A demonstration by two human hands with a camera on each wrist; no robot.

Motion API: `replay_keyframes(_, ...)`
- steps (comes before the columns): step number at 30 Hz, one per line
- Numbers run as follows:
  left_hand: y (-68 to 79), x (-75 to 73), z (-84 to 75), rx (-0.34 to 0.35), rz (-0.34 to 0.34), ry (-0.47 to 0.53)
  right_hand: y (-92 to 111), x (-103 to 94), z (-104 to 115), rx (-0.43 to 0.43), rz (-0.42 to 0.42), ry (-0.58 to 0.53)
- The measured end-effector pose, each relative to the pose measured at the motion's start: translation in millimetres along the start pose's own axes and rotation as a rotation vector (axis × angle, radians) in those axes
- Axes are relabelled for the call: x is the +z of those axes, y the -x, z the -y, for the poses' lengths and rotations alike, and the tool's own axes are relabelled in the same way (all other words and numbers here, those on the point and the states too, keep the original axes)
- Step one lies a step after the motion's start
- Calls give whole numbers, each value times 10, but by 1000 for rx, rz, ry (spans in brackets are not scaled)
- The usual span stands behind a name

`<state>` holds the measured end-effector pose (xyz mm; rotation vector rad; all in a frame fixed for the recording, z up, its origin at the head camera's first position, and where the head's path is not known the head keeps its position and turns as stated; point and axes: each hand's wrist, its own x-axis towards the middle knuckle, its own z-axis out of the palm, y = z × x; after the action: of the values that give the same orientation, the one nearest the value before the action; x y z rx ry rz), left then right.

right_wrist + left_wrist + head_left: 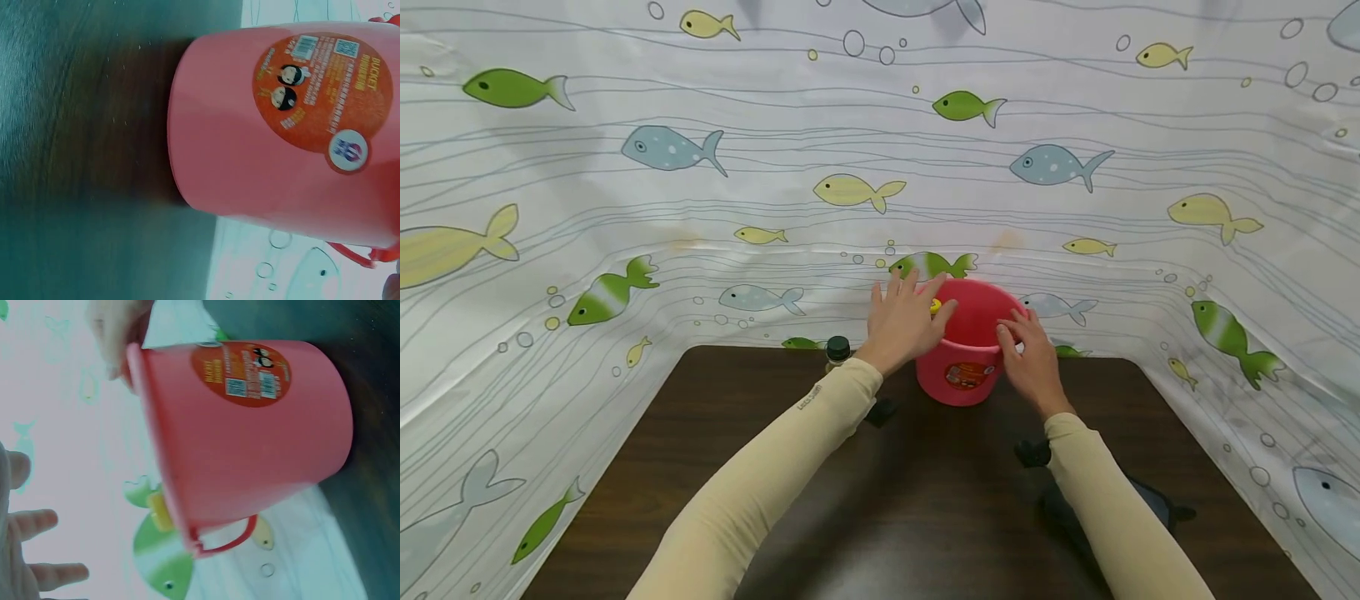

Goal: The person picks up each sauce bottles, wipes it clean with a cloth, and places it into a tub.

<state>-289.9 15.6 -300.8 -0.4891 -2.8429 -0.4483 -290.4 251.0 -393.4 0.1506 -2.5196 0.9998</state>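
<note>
A pink bucket [958, 379] stands upright on the dark table, its round orange label facing me. My left hand [904, 321] is over the bucket's left rim, fingers spread; in the left wrist view its fingers [34, 523] are straight and apart from the bucket. A small yellow piece [160, 512] shows at the rim near it. On the right side, my right hand [1030, 354] holds the rim between thumb and bent fingers. Only a fingertip of it shows in the right wrist view. A red handle [240, 539] hangs at the bucket's side. The bucket's bottom inside is hidden.
A bottle with a dark green cap [838, 347] stands behind my left forearm, partly hidden. A dark grey-blue object [1150, 504] lies beneath my right forearm. Fish-patterned white sheeting [850, 108] walls the brown table [925, 517] at the back and sides.
</note>
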Motion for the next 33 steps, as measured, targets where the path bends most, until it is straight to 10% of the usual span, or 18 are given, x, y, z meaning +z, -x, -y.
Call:
replay_keyframes(18,888,-81,654,15,-170,-50,656,-158,492,-326,113,351)
replay_keyframes(33,1492,63,850,16,-325,-10,1396,-22,569,-273,229,377)
